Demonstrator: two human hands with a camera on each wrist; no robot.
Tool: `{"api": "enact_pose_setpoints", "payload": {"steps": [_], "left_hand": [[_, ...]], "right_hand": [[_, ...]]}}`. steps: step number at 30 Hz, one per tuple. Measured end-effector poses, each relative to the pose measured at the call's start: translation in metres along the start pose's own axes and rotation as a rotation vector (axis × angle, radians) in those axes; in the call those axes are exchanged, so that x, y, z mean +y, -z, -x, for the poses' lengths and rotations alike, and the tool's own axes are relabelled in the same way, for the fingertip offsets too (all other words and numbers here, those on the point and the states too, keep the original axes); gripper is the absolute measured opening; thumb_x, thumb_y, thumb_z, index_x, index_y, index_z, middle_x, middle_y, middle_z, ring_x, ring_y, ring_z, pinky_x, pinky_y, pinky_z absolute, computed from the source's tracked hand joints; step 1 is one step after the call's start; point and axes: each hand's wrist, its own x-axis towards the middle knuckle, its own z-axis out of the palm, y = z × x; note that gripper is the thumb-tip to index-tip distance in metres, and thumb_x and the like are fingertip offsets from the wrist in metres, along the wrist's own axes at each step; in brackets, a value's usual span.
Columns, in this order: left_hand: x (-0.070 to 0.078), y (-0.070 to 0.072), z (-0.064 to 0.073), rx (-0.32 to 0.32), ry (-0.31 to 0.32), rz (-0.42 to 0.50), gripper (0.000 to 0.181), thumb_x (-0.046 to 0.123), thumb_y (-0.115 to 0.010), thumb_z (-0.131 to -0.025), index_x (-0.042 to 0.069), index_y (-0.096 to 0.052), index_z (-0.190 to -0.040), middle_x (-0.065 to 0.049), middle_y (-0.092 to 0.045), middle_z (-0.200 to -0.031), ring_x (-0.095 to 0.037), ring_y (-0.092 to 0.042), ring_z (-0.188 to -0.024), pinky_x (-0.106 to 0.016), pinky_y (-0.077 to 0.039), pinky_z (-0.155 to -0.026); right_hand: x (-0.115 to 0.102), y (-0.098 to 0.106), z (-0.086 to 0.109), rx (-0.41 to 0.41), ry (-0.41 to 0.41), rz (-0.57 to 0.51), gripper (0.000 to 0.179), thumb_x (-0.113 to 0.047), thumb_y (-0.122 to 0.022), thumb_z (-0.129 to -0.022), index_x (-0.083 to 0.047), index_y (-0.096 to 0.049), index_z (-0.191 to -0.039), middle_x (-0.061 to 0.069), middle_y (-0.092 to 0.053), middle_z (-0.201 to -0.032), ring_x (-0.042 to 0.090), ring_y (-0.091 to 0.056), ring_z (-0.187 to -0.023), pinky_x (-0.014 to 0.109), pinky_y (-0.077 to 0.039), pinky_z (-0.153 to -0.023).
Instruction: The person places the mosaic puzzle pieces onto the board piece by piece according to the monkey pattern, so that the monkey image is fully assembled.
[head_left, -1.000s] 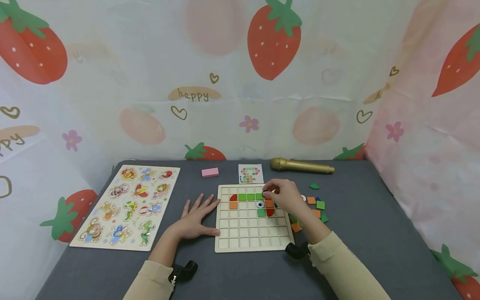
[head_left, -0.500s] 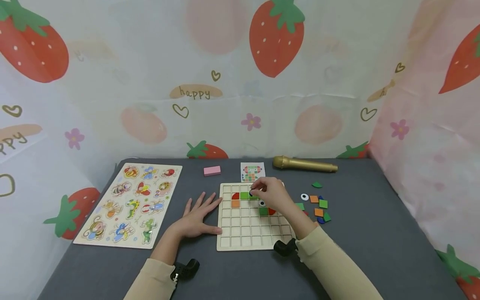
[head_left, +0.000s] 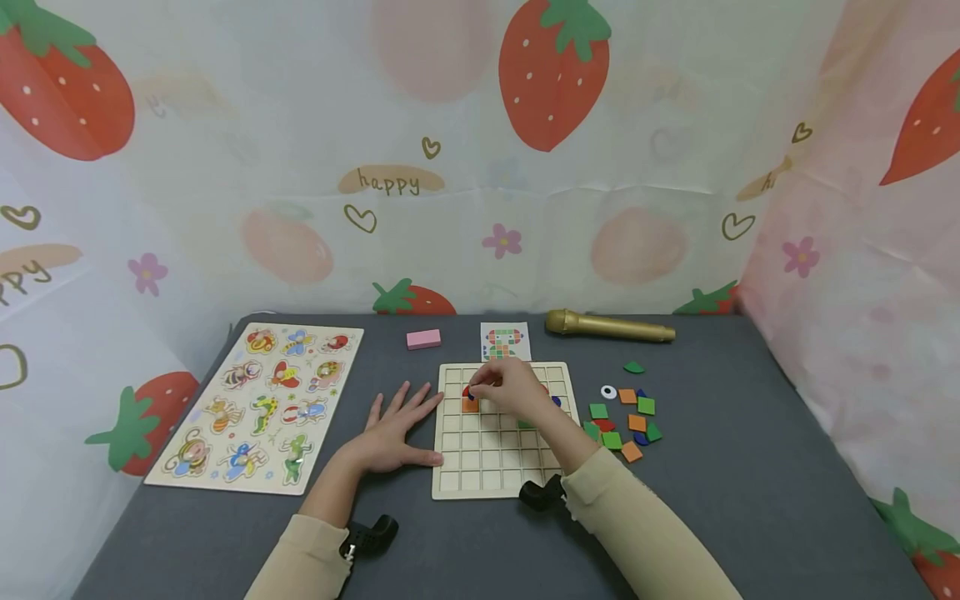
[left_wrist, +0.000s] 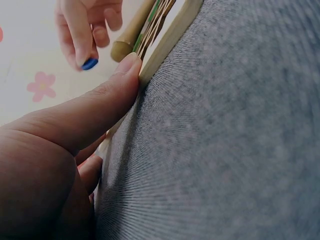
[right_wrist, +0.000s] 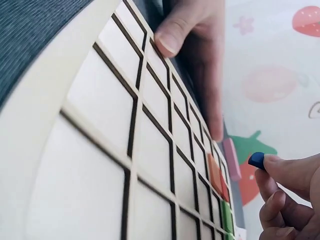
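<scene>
A wooden grid board [head_left: 487,483] lies on the table. My left hand [head_left: 386,442] rests flat with fingers spread at its left edge, and the thumb [left_wrist: 107,92] touches the rim in the left wrist view. Above the upper left cells my right hand [head_left: 513,390] pinches a small blue tile [right_wrist: 256,160] between thumb and finger. In the right wrist view the blue tile is clear of the board. Below that hand an orange square tile [head_left: 470,406] sits in the grid, with a red and a green tile [right_wrist: 227,215] near it. The hand hides other tiles.
Several loose coloured tiles [head_left: 611,440] lie right of the board. A pattern card [head_left: 504,337], a pink block [head_left: 423,339] and a gold microphone [head_left: 611,327] stand behind it. A picture puzzle board [head_left: 262,408] lies at the left.
My right hand has moved left across the top of the board with the blue tile, from the right-hand cells to the left ones. My left hand has stayed at the board's edge.
</scene>
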Motion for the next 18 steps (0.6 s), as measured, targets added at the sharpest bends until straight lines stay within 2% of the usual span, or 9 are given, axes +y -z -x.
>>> {"api": "enact_pose_setpoints", "payload": {"steps": [8,13,18], "left_hand": [[0.000,-0.001,-0.001,0.000,0.000,-0.002,0.101,0.058,-0.078,-0.081,0.028,-0.026,-0.162,-0.005,-0.013,-0.171,-0.036,0.007,-0.157,-0.065,0.014,-0.119],[-0.002,-0.002,-0.002,-0.001,-0.007,-0.001,0.101,0.058,-0.078,-0.081,0.027,-0.026,-0.162,-0.005,-0.012,-0.171,-0.036,0.007,-0.157,-0.065,0.014,-0.119],[-0.006,-0.004,-0.003,0.001,-0.010,-0.005,0.101,0.060,-0.077,-0.081,0.028,-0.025,-0.162,-0.004,-0.011,-0.171,-0.035,0.008,-0.157,-0.064,0.015,-0.119]], "right_hand": [[-0.004,-0.019,-0.012,-0.054,-0.010,0.016,0.011,-0.016,-0.071,-0.095,-0.010,-0.077,-0.102,0.002,-0.072,-0.089,0.012,-0.061,-0.077,0.026,-0.051,-0.068],[-0.003,-0.029,-0.017,-0.067,-0.014,0.098,0.006,-0.019,-0.072,-0.095,-0.016,-0.077,-0.093,-0.005,-0.071,-0.085,0.010,-0.059,-0.075,0.026,-0.050,-0.069],[-0.006,-0.034,-0.019,-0.079,-0.001,0.190,0.006,-0.020,-0.074,-0.094,-0.017,-0.079,-0.092,-0.006,-0.070,-0.083,0.010,-0.058,-0.075,0.027,-0.048,-0.069]]}}
